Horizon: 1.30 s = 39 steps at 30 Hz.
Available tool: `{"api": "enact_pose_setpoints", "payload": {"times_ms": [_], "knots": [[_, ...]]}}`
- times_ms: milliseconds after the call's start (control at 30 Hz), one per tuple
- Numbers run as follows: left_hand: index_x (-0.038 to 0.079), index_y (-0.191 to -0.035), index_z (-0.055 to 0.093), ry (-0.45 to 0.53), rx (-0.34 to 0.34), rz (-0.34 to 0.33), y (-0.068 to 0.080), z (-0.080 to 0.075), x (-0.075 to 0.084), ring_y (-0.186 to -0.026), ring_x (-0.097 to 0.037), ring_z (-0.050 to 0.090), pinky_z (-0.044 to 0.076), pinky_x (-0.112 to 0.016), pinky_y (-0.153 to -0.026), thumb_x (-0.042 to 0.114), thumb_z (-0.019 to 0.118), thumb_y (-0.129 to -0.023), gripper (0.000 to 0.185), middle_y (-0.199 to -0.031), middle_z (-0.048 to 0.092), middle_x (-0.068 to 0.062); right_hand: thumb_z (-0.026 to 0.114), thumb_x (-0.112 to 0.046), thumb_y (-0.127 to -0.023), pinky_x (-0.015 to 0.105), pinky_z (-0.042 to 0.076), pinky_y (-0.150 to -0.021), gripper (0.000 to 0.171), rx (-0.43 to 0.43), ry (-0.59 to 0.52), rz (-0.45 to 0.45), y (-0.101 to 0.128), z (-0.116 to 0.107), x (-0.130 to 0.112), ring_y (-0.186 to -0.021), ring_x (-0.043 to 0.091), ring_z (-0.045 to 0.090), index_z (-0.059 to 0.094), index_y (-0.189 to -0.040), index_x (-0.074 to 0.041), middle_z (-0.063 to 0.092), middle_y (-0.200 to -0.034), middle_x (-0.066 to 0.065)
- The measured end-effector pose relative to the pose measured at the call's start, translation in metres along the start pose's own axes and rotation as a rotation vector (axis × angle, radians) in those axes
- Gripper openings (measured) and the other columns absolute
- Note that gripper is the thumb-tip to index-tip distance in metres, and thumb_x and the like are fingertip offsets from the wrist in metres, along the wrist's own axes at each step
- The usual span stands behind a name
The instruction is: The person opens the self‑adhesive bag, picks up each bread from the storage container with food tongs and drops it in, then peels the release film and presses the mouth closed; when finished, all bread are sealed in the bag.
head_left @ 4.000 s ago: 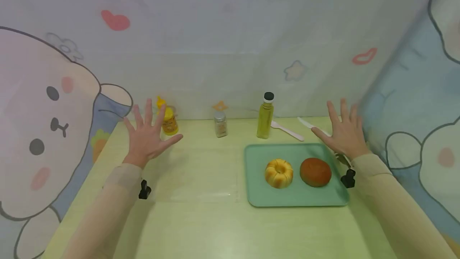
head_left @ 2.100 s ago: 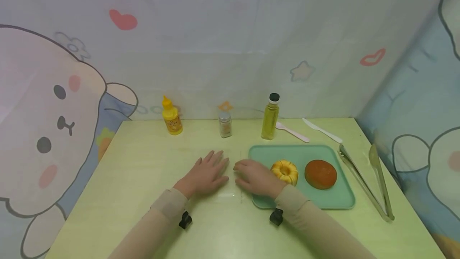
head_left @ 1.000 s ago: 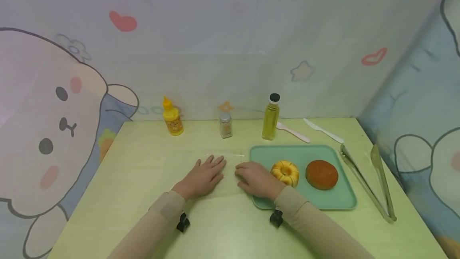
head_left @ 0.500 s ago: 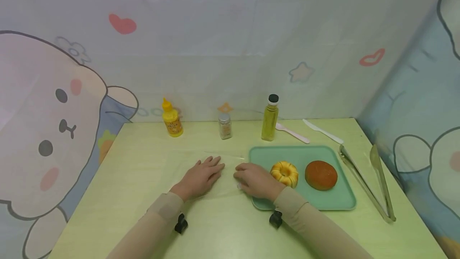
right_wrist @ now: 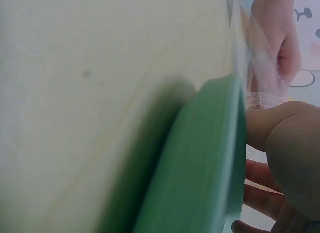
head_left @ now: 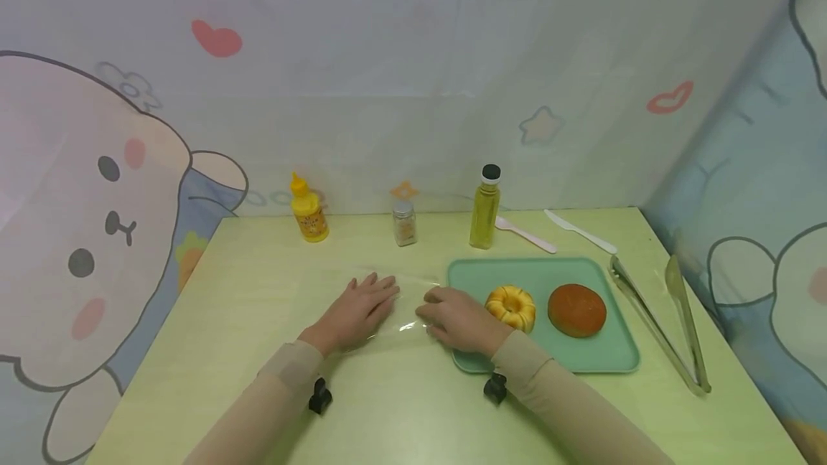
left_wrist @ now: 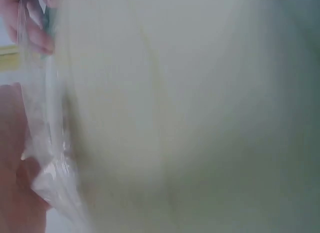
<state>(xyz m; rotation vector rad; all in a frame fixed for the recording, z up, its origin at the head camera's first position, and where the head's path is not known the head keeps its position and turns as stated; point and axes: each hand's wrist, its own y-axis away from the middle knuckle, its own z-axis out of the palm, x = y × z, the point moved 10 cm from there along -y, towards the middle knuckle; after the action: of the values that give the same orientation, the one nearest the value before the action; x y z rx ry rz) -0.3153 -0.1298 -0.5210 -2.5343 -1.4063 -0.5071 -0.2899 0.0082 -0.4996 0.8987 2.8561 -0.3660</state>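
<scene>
We see both hands working a clear plastic bag (head_left: 394, 300) that lies on the surface (head_left: 258, 350) just left of the green tray (head_left: 620, 361). The left hand (head_left: 355, 311) lies palm down on the bag, its fingers straight and close together, which seems to pin the thin film in place. The right hand (head_left: 459, 318), at the tray's left edge, has its fingers curled onto the bag's near edge, apparently pinching it; the wrist views are too blurred to confirm the grip. On the tray sit a ring-shaped yellow cake (head_left: 510, 306) and a round brown bun (head_left: 577, 309). Tongs (head_left: 659, 329) lie right of the tray. Behind the tray stand an oil bottle (head_left: 485, 210), a small jar (head_left: 404, 224) and a yellow squeeze bottle (head_left: 306, 210).
</scene>
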Motion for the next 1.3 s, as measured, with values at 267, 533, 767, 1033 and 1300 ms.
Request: {"api": "enact_pose_setpoints", "payload": {"times_ms": [267,533,767,1033,1300], "knots": [[0.011,-0.156,0.052,0.081,0.114,0.035,0.002,-0.016,0.001,-0.154,-0.040,0.036,0.026,-0.066,-0.123,0.032,0.040,-0.115,0.047,-0.163,0.046,-0.008,0.077,-0.028,-0.097,0.044,0.057,-0.093,0.020,-0.008,0.004,-0.012,-0.001,0.000,0.001,-0.110,0.026,0.065,0.077,-0.111,-0.013,0.068,-0.124,0.011],[0.012,-0.147,0.060,0.190,0.234,0.073,0.006,-0.030,0.006,-0.150,-0.043,0.041,0.031,-0.070,-0.119,0.026,0.042,-0.115,0.040,-0.158,0.052,-0.010,0.077,-0.032,-0.096,0.047,0.056,-0.098,0.022,-0.056,-0.032,-0.006,-0.002,-0.009,-0.002,-0.119,0.031,0.066,0.077,-0.103,-0.011,0.072,-0.125,0.011],[0.013,-0.143,0.064,0.182,0.290,0.127,0.010,-0.034,0.011,-0.148,-0.043,0.045,0.036,-0.059,-0.120,0.023,0.045,-0.114,0.036,-0.156,0.055,-0.010,0.076,-0.030,-0.096,0.039,0.057,-0.081,0.018,-0.091,-0.030,0.001,0.000,-0.010,-0.003,-0.097,0.021,0.063,0.074,-0.100,-0.013,0.070,-0.108,0.002],[0.013,-0.141,0.065,0.178,0.305,0.115,0.010,-0.035,0.017,-0.148,-0.041,0.045,0.036,-0.057,-0.121,0.024,0.047,-0.114,0.035,-0.155,0.056,-0.009,0.069,-0.020,-0.102,0.048,0.055,-0.102,0.023,-0.053,-0.078,0.056,0.010,-0.031,0.003,-0.120,0.032,0.065,0.074,-0.121,-0.007,0.069,-0.132,0.014],[0.015,-0.141,0.065,0.126,0.300,0.098,0.008,-0.029,0.019,-0.146,-0.042,0.047,0.039,-0.059,-0.118,0.027,0.046,-0.114,0.035,-0.153,0.057,-0.009,0.071,-0.024,-0.103,0.051,0.050,-0.110,0.039,0.070,-0.129,0.154,0.038,-0.082,0.018,-0.134,0.035,0.059,0.067,-0.137,-0.006,0.063,-0.144,0.016]]}}
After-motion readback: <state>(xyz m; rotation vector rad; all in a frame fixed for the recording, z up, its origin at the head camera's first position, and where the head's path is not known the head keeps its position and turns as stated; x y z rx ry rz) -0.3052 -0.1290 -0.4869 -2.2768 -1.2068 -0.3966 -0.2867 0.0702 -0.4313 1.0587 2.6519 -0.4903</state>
